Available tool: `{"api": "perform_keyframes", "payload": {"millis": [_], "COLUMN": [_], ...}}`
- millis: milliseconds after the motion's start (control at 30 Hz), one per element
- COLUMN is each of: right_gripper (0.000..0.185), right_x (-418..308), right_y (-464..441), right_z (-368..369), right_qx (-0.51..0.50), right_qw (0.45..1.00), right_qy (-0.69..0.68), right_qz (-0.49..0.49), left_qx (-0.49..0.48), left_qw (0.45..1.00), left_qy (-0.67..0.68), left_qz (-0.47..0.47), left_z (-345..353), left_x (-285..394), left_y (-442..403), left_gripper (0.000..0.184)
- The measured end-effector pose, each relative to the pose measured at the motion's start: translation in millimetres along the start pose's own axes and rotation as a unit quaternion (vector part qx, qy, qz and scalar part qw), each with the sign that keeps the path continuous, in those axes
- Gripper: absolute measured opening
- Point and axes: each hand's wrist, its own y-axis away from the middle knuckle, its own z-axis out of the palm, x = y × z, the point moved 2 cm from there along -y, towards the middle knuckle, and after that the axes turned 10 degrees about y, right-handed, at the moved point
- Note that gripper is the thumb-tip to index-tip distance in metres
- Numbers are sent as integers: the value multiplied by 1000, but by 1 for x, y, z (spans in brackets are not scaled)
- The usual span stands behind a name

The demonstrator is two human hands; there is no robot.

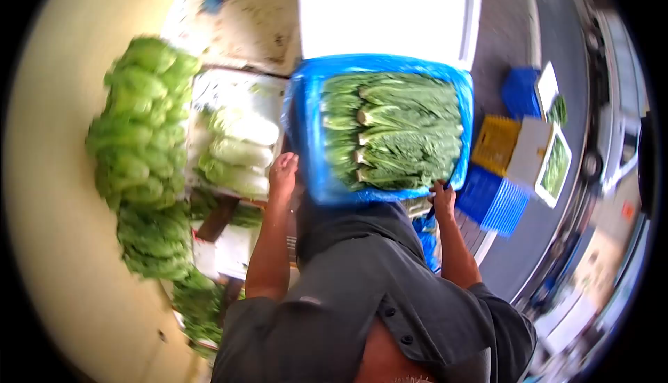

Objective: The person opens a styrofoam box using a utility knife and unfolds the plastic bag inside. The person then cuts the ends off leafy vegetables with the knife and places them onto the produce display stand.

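A box lined with blue plastic [312,139] stands in front of me, packed with rows of long-leaf green lettuce [410,129]. At its near right corner my right hand [442,196] is closed on the edge of the blue plastic. My left hand [282,173] is just off the near left side of the box, slightly apart from it. Its fingers are loosely bent, with nothing visible in them. The lining's near left corner is blurred. Pale cabbages [240,150] lie left of this hand.
Leafy green vegetables [142,132] are piled along the wall at the left. A white foam box [390,11] stands beyond the lined box. To the right are a yellow crate [495,145], blue crates [490,198] and a white box of greens [554,167], beside a road with vehicles.
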Motion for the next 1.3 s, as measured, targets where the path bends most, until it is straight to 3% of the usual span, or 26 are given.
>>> {"api": "perform_keyframes", "payload": {"millis": [33,100,167,233,267,333,433,467,500,567,633,733,767,833,867,1000,1133,1233,1300], "right_gripper": [35,33,30,26,22,18,10,7,12,20,29,34,36,37,36,38,33,37,41], "right_x": [0,39,77,124,146,191,253,262,328,322,365,412,427,419,423,402,366,329,322], "right_y": [13,13,17,17,17,18,20,21,13,14,2,-8,-16,-25,-31,-42,-76,-122,-151], "right_z": [-3,-2,2,15,25,47,84,88,124,124,150,191,202,204,208,213,196,201,224], "right_qx": [17,42,89,138,162,166,170,156,200,207,169,189,174,157,156,167,193,181,160], "right_qw": [999,983,961,927,904,886,887,895,907,902,900,907,909,918,917,894,910,925,951], "right_qy": [-43,-160,-224,-279,-303,-324,-264,-211,-117,-57,19,-4,-12,-21,-12,-13,-77,-120,-167], "right_qz": [12,80,133,210,254,286,338,362,351,374,402,377,378,364,367,415,360,311,206], "left_qx": [14,55,48,64,66,36,75,108,125,125,121,169,134,110,159,156,179,121,155], "left_qw": [995,986,979,980,982,990,988,987,985,987,989,978,985,990,978,973,968,983,976], "left_qy": [-89,-138,-193,-190,-173,-115,-66,-89,-70,-75,-65,-111,-97,-85,-133,-172,-177,-133,-154], "left_qz": [28,71,36,2,-46,-78,-121,-77,-91,-60,-47,-51,-40,-37,-21,-8,-19,-24,-21], "left_z": [4,27,39,58,44,63,88,109,125,129,131,139,144,141,155,154,174,167,156], "left_x": [2,24,28,25,-8,-11,-21,-15,-11,-19,-24,-27,-30,-32,-32,-35,-36,-38,-34], "left_y": [-6,-6,-17,-21,-45,-42,-35,-24,-15,-18,-20,-19,-18,-24,-12,-10,10,5,-2], "left_gripper": [40,44,60,63,66,71,79,78,77,81,82,79,77,75,76,79,79,79,80]}}
